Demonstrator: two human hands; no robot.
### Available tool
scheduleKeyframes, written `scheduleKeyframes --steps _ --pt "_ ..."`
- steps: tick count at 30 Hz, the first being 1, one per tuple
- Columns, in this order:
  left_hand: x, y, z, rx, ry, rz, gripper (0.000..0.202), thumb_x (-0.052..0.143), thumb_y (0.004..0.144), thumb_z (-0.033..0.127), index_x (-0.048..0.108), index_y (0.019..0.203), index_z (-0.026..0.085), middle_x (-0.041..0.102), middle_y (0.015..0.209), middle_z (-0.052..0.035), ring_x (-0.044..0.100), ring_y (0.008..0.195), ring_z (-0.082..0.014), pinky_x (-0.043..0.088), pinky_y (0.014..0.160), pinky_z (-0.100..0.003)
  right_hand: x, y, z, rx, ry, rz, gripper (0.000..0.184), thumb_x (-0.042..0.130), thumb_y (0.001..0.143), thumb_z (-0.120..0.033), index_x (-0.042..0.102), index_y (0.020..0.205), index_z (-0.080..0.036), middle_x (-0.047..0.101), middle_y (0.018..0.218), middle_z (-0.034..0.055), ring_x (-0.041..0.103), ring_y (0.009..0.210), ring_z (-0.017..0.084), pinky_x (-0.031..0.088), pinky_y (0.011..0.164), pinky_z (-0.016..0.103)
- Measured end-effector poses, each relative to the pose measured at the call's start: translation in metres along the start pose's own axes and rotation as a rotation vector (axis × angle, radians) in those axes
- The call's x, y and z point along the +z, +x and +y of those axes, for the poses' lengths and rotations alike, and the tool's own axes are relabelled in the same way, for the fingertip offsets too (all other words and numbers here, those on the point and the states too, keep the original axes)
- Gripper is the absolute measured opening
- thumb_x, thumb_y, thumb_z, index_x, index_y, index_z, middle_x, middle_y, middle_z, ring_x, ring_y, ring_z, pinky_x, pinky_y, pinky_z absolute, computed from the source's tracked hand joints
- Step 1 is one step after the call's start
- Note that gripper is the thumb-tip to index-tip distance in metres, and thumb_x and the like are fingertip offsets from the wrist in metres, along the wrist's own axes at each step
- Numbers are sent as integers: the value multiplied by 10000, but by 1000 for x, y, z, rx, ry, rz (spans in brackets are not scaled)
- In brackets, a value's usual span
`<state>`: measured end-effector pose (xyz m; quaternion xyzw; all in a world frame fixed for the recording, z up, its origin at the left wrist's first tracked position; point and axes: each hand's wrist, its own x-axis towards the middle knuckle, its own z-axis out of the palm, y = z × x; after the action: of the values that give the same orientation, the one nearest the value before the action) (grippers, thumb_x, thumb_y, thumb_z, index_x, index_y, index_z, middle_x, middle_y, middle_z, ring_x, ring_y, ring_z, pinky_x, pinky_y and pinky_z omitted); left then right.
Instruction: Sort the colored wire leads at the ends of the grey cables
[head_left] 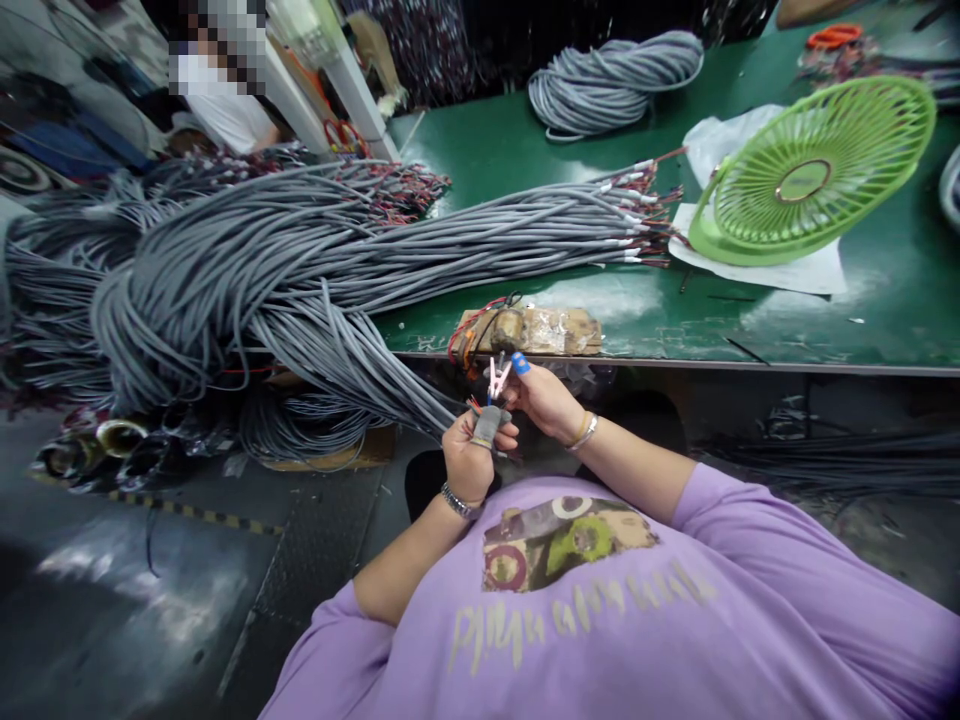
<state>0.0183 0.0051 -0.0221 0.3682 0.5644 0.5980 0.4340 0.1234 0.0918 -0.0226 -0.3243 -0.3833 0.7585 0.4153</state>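
Observation:
My left hand [471,455] is closed around the end of a grey cable [420,400], a grey wrap on its thumb. My right hand [541,398] pinches the cable's thin coloured wires next to a pink clip [496,377], with a blue wrap on one fingertip. Both hands are held just below the table's front edge, under a small wooden block [559,330] with red and black leads. The cable runs left into a big heap of grey cables [247,270].
A green table [825,320] carries a long bundle of grey cables [525,225] with stripped ends, a coiled grey bundle [611,80] at the back, and a green fan [814,170] lying on white paper. Another person [225,95] sits at the far left. Dark floor lies at the lower left.

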Motion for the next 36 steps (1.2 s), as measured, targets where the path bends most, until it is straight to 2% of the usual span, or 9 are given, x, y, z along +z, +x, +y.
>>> scheduleKeyframes --steps 2,4,8,10,14,20,29,33,36 --pt "-2 0 -1 12 -6 -6 337 639 788 479 657 739 146 703 616 -41 624 445 -125 458 419 -208 -4 0 3 -126 -140 91 576 579 683 -746 586 686 -170 524 593 -6 414 531 87 372 519 229" --pt "-5 -2 -3 37 -12 -28 314 638 798 459 666 759 149 705 622 -37 617 436 -119 465 427 -210 -10 0 3 -118 -193 69 570 618 649 -737 588 690 -169 536 596 -9 404 515 80 362 500 223" --pt "-12 -8 -4 63 52 -96 288 637 806 434 678 753 153 697 602 -30 600 420 -111 474 442 -213 -19 -6 -7 240 -83 -283 518 763 589 -597 616 784 -141 635 715 30 497 543 82 426 519 223" --pt "-14 -12 -3 49 107 -120 290 632 810 433 682 748 153 695 598 -32 601 425 -114 474 445 -216 -20 -9 -11 293 -71 -369 444 815 576 -473 618 780 -132 643 718 22 529 565 80 444 546 216" --pt "-15 -13 1 10 193 -157 319 617 819 447 681 725 148 689 586 -38 598 427 -113 465 441 -211 -16 -13 -13 216 -130 -343 332 825 583 -339 615 715 -118 612 630 -14 528 553 70 426 540 195" --pt "-15 -12 3 -56 217 -262 328 634 809 443 669 684 142 689 582 -45 604 436 -114 483 453 -212 -10 -15 -12 185 -182 -371 336 814 603 -372 627 722 -119 636 657 -1 547 581 90 446 578 226" --pt "-13 -12 -6 -12 5 -77 343 646 787 471 624 657 154 687 580 -38 602 422 -122 474 437 -227 -16 -14 2 220 -38 -273 333 829 584 -342 579 634 -127 542 567 -27 452 521 65 368 526 200" --pt "-10 -11 -1 7 -27 -25 348 654 765 493 640 693 153 691 587 -35 585 400 -110 449 416 -216 -16 -3 5 343 179 -193 338 727 726 -456 616 752 -137 573 645 -4 472 536 78 425 553 221" --pt "-6 -8 1 16 -45 1 351 648 768 496 642 716 148 695 595 -38 583 398 -105 435 408 -207 -13 6 3 299 243 -177 435 591 821 -570 651 839 -138 602 716 22 494 571 86 439 563 220"
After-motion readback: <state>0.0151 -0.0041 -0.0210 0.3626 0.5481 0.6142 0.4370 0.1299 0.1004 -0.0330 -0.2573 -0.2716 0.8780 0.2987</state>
